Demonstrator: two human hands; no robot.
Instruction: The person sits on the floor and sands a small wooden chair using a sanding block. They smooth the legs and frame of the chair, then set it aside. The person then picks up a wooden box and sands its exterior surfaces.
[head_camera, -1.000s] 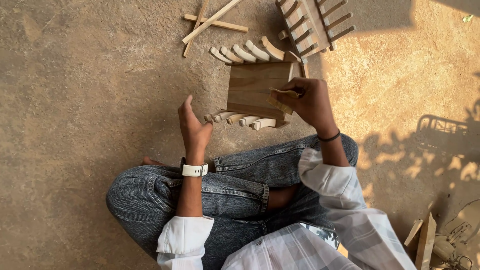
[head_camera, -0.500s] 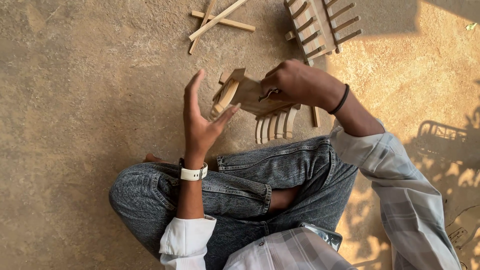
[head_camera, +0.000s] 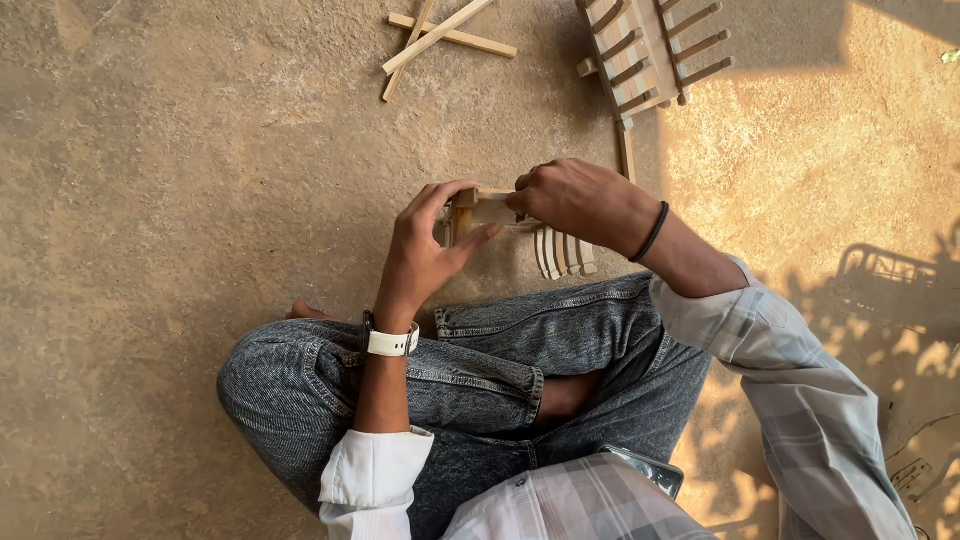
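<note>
I sit cross-legged on a sandy floor. A small wooden slatted piece (head_camera: 560, 250) stands on edge in front of my knees, its curved slats pointing toward me. My left hand (head_camera: 425, 250), with a white watch on the wrist, touches its left end, thumb and fingers around a wooden block (head_camera: 463, 212). My right hand (head_camera: 575, 200), a black band on the wrist, grips the piece's top edge from the right. Most of the piece's flat panel is hidden behind both hands.
A larger wooden slatted frame (head_camera: 655, 50) lies on the ground ahead at the upper right. Three loose wooden sticks (head_camera: 445, 35) lie crossed at the upper middle. Shadows of a wire object fall on the ground at the right.
The wooden piece has been turned from flat to standing on edge and brought closer. My left hand, earlier open in the air, has closed onto its left end.
</note>
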